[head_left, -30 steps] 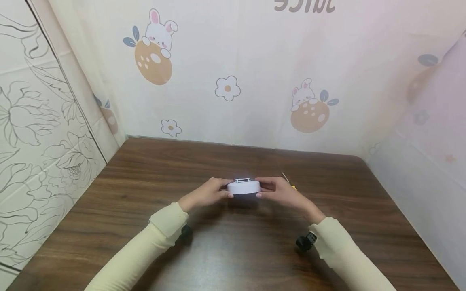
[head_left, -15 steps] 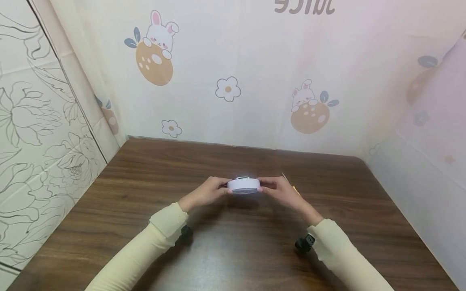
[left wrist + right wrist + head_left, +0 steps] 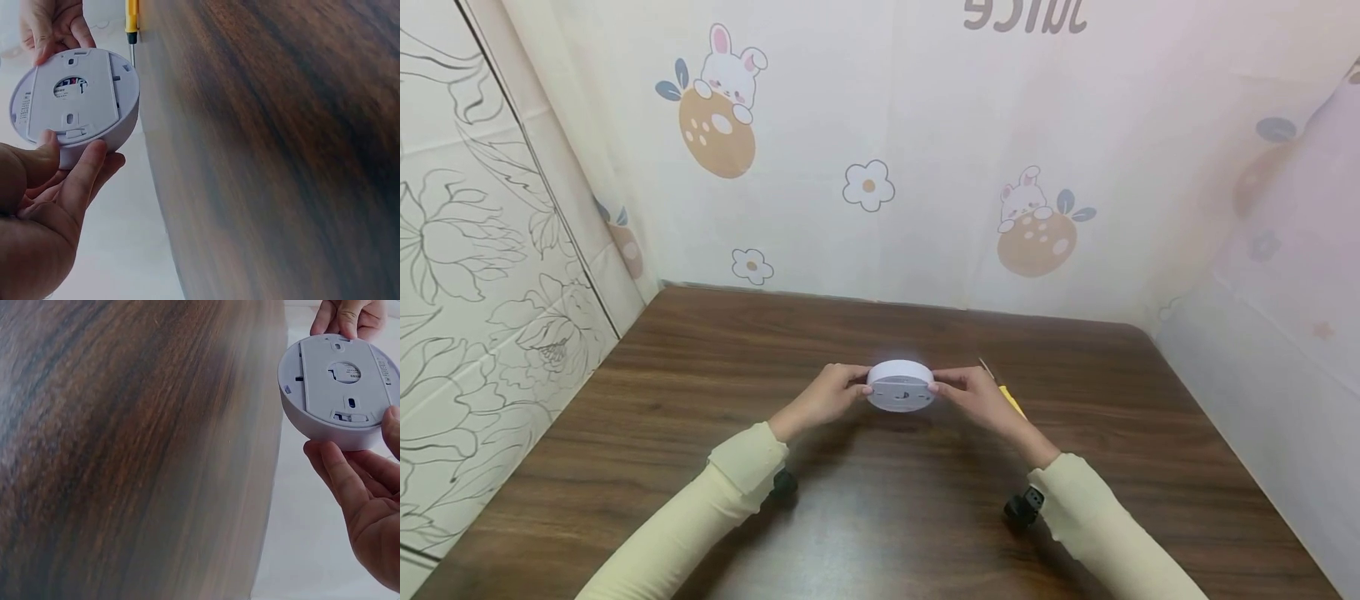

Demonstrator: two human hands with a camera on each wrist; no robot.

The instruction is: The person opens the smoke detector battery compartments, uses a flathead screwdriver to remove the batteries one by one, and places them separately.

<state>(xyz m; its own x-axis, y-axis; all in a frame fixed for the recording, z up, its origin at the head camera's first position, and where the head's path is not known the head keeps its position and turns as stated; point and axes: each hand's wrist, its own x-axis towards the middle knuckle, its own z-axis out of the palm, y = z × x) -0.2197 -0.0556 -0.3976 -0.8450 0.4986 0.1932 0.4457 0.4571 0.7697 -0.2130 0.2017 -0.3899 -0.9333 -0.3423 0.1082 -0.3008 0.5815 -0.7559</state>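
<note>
A round white smoke detector [image 3: 901, 393] is held up over the table, tilted so its flat back faces me. My left hand [image 3: 827, 400] pinches its left edge, thumb on the back and fingers on the far side. On the opposite edge my right hand [image 3: 983, 402] grips it the same way. Both wrist views show the back of the smoke detector [image 3: 47, 103] with a slotted mounting plate [image 3: 319, 369] and a round hole in the middle. Its front is hidden. A screwdriver [image 3: 1011, 400] with a yellow handle lies beyond my right hand, partly covered by it.
The brown wood-grain table [image 3: 880, 517] reaches back to a patterned curtain [image 3: 872, 100]. More printed cloth hangs at the left and right sides. A small black camera [image 3: 1024, 507] sits at my right wrist.
Both hands have tipped the smoke detector toward me, so its side wall gave way to its flat back. The hands stay nearly in place, and more of the screwdriver handle shows.
</note>
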